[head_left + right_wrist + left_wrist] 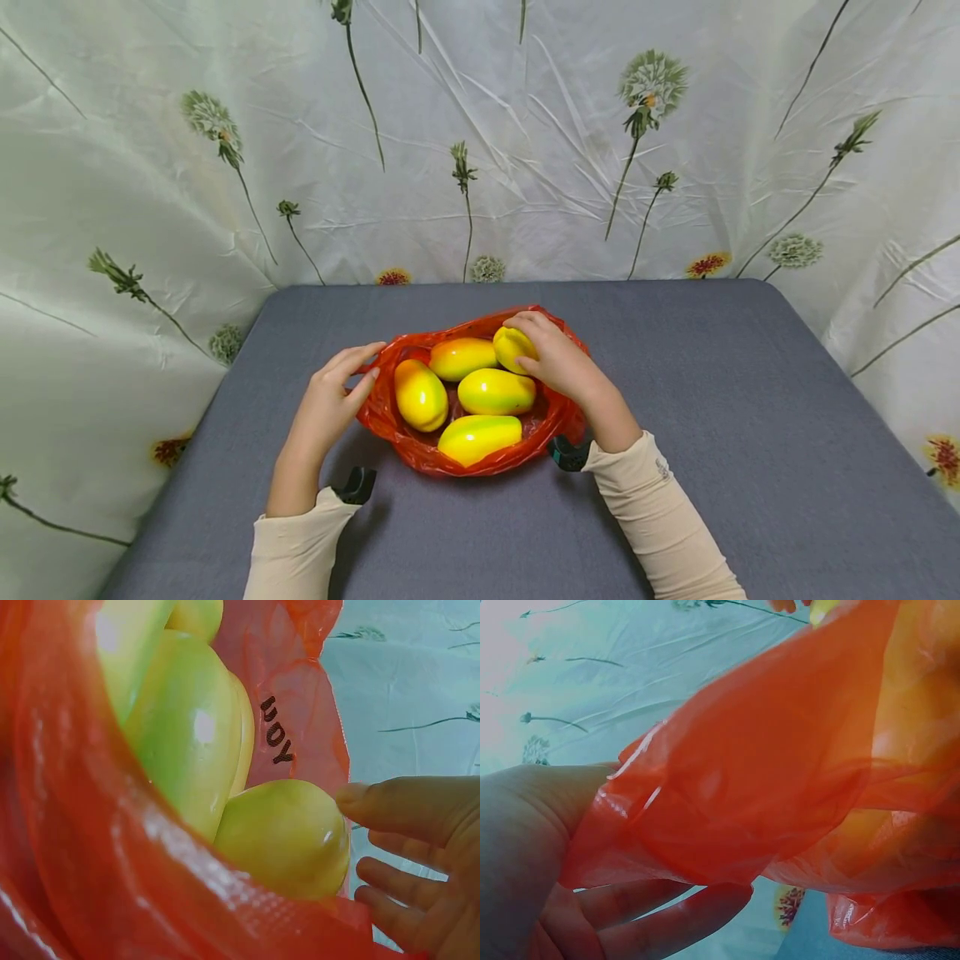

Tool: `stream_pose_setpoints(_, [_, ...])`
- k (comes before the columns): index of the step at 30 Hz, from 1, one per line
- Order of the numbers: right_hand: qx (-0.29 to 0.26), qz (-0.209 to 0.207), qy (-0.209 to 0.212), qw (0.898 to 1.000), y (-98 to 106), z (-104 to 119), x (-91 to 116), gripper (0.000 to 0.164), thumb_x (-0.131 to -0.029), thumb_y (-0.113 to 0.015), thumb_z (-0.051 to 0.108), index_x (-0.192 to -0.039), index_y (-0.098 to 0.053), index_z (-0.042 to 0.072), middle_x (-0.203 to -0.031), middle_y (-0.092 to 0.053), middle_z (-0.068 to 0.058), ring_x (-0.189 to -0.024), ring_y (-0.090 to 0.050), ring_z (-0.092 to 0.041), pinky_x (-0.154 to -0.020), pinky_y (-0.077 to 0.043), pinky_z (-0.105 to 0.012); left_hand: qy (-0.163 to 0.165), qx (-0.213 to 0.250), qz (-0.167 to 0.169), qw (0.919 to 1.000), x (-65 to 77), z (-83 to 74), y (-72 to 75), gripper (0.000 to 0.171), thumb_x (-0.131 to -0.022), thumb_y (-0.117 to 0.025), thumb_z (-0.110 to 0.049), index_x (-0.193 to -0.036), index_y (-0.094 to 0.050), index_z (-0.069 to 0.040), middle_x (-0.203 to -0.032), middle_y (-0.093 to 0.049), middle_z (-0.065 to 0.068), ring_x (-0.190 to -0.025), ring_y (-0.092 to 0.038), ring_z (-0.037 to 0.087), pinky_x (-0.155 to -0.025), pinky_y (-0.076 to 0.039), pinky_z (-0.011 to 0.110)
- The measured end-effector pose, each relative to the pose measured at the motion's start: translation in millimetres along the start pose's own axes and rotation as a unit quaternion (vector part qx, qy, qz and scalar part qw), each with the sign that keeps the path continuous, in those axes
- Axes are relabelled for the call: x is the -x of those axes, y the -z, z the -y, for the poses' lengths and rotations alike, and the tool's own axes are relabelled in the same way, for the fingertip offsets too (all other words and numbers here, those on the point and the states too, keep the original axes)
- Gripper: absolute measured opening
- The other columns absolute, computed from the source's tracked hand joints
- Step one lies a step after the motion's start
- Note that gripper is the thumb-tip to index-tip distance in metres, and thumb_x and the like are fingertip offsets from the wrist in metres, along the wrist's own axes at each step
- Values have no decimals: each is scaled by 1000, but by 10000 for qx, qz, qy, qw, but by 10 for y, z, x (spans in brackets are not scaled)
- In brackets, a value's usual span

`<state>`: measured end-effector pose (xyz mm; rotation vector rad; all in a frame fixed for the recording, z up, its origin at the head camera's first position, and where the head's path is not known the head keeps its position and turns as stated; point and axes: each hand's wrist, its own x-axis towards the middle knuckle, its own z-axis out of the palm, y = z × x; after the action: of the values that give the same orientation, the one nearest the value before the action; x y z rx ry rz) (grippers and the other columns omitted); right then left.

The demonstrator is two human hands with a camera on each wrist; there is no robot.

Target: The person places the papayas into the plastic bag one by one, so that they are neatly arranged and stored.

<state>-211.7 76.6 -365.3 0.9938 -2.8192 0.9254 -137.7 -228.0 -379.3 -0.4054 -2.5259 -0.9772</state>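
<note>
A red plastic bag (420, 457) lies with its mouth spread wide, holding several glossy yellow mangoes with orange and green tints. At its left rim my left hand (326, 408) holds the thin plastic between thumb and fingers, and the film stretches across them in the left wrist view. My right hand (558, 358) reaches over the far right rim and grips a mango (508, 348), fingers over its far side and thumb on its near side. Beside it lie an orange-tinted mango (461, 358) and a yellow one (495, 392). Further mangoes sit at the left (420, 396) and front (480, 440).
The bag rests on a grey cloth-covered table (712, 400). Behind the table hangs a pale curtain (540, 150) printed with dandelions. Dark print (276, 731) shows on the bag's inner wall in the right wrist view. Both forearms have cream sleeves (660, 500).
</note>
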Motion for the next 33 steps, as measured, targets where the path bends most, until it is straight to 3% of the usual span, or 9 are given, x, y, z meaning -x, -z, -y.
stream_pose_setpoints(7, [-267,-567,222,9978,-10,-9,26,37,-82,-63,3,-118,-53,0,-119,-50,-14,-110,-46,-26,-91,-40,-39,-2,20,6,10000,-3,1,-8,36,-84,-61,-5,-119,-58,-9,-112,-57,7,-93,-57,22,-62,-53,33])
stream_pose_setpoints(16, [-703,-1334,401,9878,21,13,101,34,-81,-66,4,-113,-58,2,-110,-57,-8,-100,-52,-21,-84,-45,-39,-37,84,71,9999,-28,-13,-36,38,-83,-63,-5,-120,-58,-10,-113,-57,7,-95,-56,22,-64,-53,36])
stream_pose_setpoints(25, [-674,-1818,736,9783,197,84,199,31,-80,-66,2,-110,-60,2,-106,-59,-8,-101,-53,-21,-83,-46,-37,64,-23,281,9996,-41,-114,15,39,-86,-61,-12,-124,-54,-12,-119,-54,6,-103,-52,23,-74,-50,41])
stream_pose_setpoints(29, [-480,-2036,1011,9726,340,106,243,29,-80,-66,4,-108,-60,2,-105,-60,-8,-100,-54,-21,-83,-46,-37,-338,-332,311,9984,-128,-209,100,39,-86,-61,-14,-124,-54,-11,-122,-53,6,-111,-48,23,-88,-42,44])
stream_pose_setpoints(33, [31,-2102,1299,9690,521,109,263,35,-79,-68,7,-112,-59,1,-111,-58,-10,-105,-52,-23,-88,-42,-39,-909,-775,366,9922,-278,-338,215,41,-85,-63,-16,-124,-54,-9,-127,-48,8,-117,-42,27,-94,-34,48])
